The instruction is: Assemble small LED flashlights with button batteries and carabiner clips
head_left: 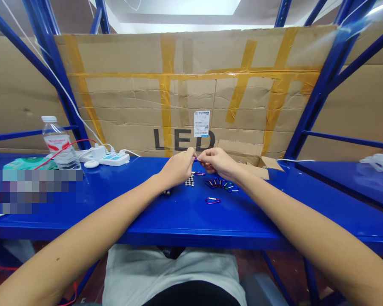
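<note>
Both hands meet above the middle of the blue shelf (pixel 191 216). My left hand (pixel 178 166) and my right hand (pixel 217 162) are closed in pinches, together holding a small purple carabiner (pixel 195 159) between their fingertips. Below them lie a row of coloured carabiners (pixel 221 184), a lone purple carabiner (pixel 212 200), another purple one (pixel 198 173), and a cluster of small silver metal pieces (pixel 189 181). A few more small dark pieces (pixel 166 193) sit beside my left wrist.
A taped cardboard sheet marked LED (pixel 191 93) stands behind the shelf. At left are a water bottle (pixel 60 144), a white power strip with plugs (pixel 107 157), a red wire and a green packet (pixel 32 163). A small open cardboard box (pixel 252 159) sits behind my right hand. Blue rack posts flank both sides.
</note>
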Demonstrator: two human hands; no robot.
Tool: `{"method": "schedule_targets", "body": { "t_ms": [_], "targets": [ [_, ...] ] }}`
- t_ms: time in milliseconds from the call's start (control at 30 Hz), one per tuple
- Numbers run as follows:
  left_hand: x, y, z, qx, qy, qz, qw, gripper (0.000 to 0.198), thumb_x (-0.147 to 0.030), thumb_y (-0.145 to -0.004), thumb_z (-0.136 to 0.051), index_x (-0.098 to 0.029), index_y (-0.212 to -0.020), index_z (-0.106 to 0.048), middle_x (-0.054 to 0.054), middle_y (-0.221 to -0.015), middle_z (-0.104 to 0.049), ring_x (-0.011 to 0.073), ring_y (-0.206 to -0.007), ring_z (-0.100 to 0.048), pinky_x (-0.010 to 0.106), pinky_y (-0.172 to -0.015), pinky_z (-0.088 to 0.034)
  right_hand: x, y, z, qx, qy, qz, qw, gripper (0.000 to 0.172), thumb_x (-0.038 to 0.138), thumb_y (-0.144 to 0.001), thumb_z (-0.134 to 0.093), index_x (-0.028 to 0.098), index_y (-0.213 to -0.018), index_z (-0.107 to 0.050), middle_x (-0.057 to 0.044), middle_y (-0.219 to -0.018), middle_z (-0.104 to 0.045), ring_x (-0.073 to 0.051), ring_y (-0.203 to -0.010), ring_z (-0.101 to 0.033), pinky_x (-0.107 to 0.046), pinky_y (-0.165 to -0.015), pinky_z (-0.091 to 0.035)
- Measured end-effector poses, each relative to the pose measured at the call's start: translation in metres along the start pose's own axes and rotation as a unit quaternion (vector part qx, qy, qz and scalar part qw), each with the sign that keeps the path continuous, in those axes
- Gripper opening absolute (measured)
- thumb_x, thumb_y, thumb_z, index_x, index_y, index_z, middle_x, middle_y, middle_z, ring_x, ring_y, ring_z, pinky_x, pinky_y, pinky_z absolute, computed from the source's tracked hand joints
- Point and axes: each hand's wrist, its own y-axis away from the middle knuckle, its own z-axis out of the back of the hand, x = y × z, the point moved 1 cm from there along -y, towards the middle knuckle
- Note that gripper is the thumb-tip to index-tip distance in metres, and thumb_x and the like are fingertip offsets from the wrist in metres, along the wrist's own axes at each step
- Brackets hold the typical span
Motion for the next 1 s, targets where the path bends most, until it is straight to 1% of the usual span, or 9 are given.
{"method": "schedule_targets", "body": {
  "t_ms": [100,267,400,533,633,767,867,933,1000],
  "targets": [
    [0.0021,-0.0003,-0.001,-0.008,0.01,-0.004,1.0,0.01,-0.016,-0.094,-0.039,-0.019,-0.096,-0.048,0.008,-0.09,-0.067,0.0218,-0.079,-0.063,0.033,-0.066,-0.045,0.0004,0.0005,0.0008,0.003,-0.005,-0.006,1.0,0.026,0.022,-0.074,-0.072,0.015,-0.057,-0.053,0.003,-0.051,-0.041,-0.006,-0.044,-0.031,-0.021,-0.04,-0.02],
    [0.0046,-0.0003,-0.0013,-0.045,0.011,-0.026,0.999,0.007,-0.017,-0.09,-0.047,-0.019,-0.093,-0.052,0.007,-0.092,-0.068,0.0213,-0.084,-0.064,0.033,-0.07,-0.046,0.0011,0.0007,0.0015,0.028,-0.044,-0.04,0.998,0.027,0.02,-0.075,-0.07,0.015,-0.057,-0.051,0.002,-0.054,-0.042,-0.005,-0.046,-0.029,-0.02,-0.04,-0.017],
    [0.0054,-0.0005,-0.0035,-0.046,0.035,-0.042,0.997,0.016,-0.009,-0.084,-0.049,-0.021,-0.095,-0.052,0.004,-0.092,-0.068,0.0189,-0.083,-0.064,0.031,-0.071,-0.046,0.0012,0.0003,0.0011,0.031,-0.059,-0.044,0.997,0.028,0.019,-0.075,-0.068,0.015,-0.055,-0.05,0.003,-0.052,-0.041,-0.005,-0.046,-0.026,-0.02,-0.04,-0.016],
    [0.0043,-0.0011,-0.004,-0.054,0.088,-0.025,0.994,0.018,-0.014,-0.087,-0.051,-0.02,-0.104,-0.05,0.006,-0.096,-0.066,0.019,-0.087,-0.063,0.033,-0.076,-0.049,0.0029,0.001,0.001,0.017,-0.034,-0.028,0.999,0.028,0.019,-0.075,-0.068,0.016,-0.054,-0.05,0.003,-0.051,-0.041,-0.005,-0.045,-0.029,-0.02,-0.039,-0.019],
    [0.003,-0.0015,-0.001,-0.056,0.075,-0.011,0.996,0.021,-0.018,-0.089,-0.049,-0.017,-0.11,-0.049,0.01,-0.099,-0.064,0.0217,-0.094,-0.061,0.038,-0.083,-0.05,0.0031,0.0018,-0.0001,0.013,0.0,-0.009,1.0,0.029,0.022,-0.075,-0.07,0.017,-0.055,-0.05,0.003,-0.05,-0.042,-0.006,-0.043,-0.031,-0.02,-0.038,-0.021],
    [0.0044,-0.0025,0.0025,-0.066,0.014,-0.023,0.997,0.017,-0.014,-0.091,-0.041,-0.013,-0.102,-0.054,0.014,-0.103,-0.06,0.0234,-0.101,-0.057,0.042,-0.093,-0.047,0.0003,0.0015,-0.0025,0.009,0.015,0.003,1.0,0.031,0.026,-0.075,-0.073,0.017,-0.055,-0.05,0.003,-0.049,-0.042,-0.006,-0.042,-0.033,-0.021,-0.037,-0.022],
    [0.0071,-0.0035,0.0,-0.052,0.001,-0.039,0.998,0.018,-0.016,-0.093,-0.04,-0.014,-0.09,-0.057,0.016,-0.111,-0.057,0.0238,-0.109,-0.053,0.042,-0.099,-0.045,-0.001,0.0006,-0.0024,0.001,0.004,0.009,1.0,0.029,0.026,-0.075,-0.072,0.017,-0.056,-0.052,0.003,-0.049,-0.043,-0.006,-0.041,-0.033,-0.021,-0.037,-0.022],
    [0.0077,-0.0039,-0.0022,-0.037,-0.008,-0.045,0.998,0.019,-0.017,-0.093,-0.04,-0.015,-0.085,-0.058,0.015,-0.11,-0.058,0.0244,-0.109,-0.053,0.042,-0.098,-0.045,-0.0013,-0.0001,-0.0016,-0.007,0.01,0.013,1.0,0.028,0.026,-0.074,-0.073,0.017,-0.057,-0.053,0.003,-0.048,-0.044,-0.006,-0.041,-0.033,-0.021,-0.037,-0.022],
    [0.0066,-0.0038,-0.0027,-0.017,-0.027,-0.042,0.999,0.019,-0.017,-0.092,-0.041,-0.016,-0.082,-0.057,0.014,-0.099,-0.061,0.0248,-0.1,-0.056,0.041,-0.091,-0.047,-0.0015,-0.0005,-0.0009,-0.01,0.015,0.011,1.0,0.029,0.025,-0.075,-0.072,0.017,-0.056,-0.052,0.003,-0.047,-0.044,-0.006,-0.041,-0.033,-0.021,-0.037,-0.022]
  ]
}}
